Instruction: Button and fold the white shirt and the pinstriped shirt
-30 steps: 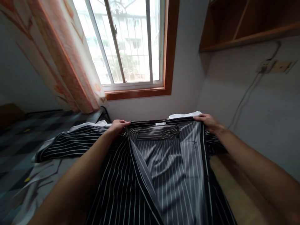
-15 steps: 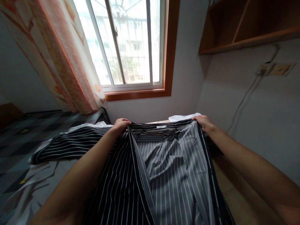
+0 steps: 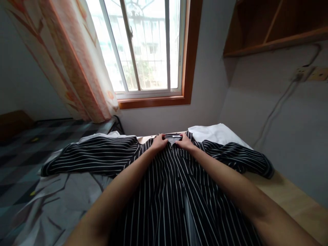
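A black shirt with white stripes (image 3: 159, 191) lies spread face up in front of me, its sleeves stretched out to both sides. My left hand (image 3: 159, 142) is closed on the left side of the collar, and my right hand (image 3: 185, 142) grips the collar's right side. Between them the neck opening shows a pale label and a bit of the grey inside. The two front panels lie almost together, with a narrow gap lower down. Some fingertips are hidden by the cloth.
White cloth (image 3: 216, 133) lies behind the right sleeve. Beneath is a light wooden table (image 3: 289, 194). A checked bed (image 3: 15, 164) stands at left. Ahead are a window (image 3: 151, 51) and a curtain (image 3: 74, 61); a wooden shelf (image 3: 276, 44) hangs upper right, above a plugged-in cord (image 3: 276, 106).
Both hands have come inward from wide apart, bringing the collar edges together. The front panels, spread open before, now cover most of the grey inside. The right sleeve has come into view.
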A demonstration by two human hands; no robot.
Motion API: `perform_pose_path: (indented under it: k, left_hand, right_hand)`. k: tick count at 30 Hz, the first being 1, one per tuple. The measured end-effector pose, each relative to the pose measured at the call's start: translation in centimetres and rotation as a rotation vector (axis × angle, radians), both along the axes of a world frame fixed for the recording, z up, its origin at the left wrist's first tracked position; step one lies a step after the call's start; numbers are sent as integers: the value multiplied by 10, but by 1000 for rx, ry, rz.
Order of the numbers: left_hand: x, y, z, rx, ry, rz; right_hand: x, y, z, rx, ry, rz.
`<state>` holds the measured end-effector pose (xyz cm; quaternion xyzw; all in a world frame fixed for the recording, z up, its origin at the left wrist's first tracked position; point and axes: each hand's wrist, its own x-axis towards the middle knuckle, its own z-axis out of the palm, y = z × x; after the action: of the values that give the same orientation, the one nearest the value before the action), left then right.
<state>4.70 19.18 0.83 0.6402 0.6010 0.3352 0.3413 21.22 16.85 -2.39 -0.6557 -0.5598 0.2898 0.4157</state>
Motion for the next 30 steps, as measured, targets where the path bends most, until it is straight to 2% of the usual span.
perform_pose_path:
  k: [4,7,9,12,15,18,21,23,26,28,30]
  left_hand:
    - [-46,-30,17,176,520,-298]
    - [-59,-55,19,276,744,-372]
    - [-56,-73,6,251,796,-420]
    - [-42,-96,-26,171,833,-487]
    - [-31,-108,-48,172,858,-489]
    - [-26,-105,-48,193,854,-476]
    - [-21,-91,-31,220,849,-484]
    - [-15,-76,-17,216,849,-434]
    - [-2,-51,-4,291,851,-228]
    - [5,-37,-5,438,849,-117]
    - [9,-25,-13,566,853,-96]
  right_hand:
    - [29,-34,-4,28,-94,130]
    - [48,-57,-4,117,-370,121]
    - [51,-68,-12,106,-569,165]
    - [46,-78,-29,0,-758,260]
    - [38,-79,-34,-47,-828,222]
    - [33,-74,-19,-59,-851,171]
    - [21,-64,2,18,-796,64]
    - [7,-54,9,39,-691,-9]
    - [-18,-38,8,12,-576,-109]
    - [-32,-26,3,62,-580,-239]
    - [-40,-15,-3,119,-597,-359]
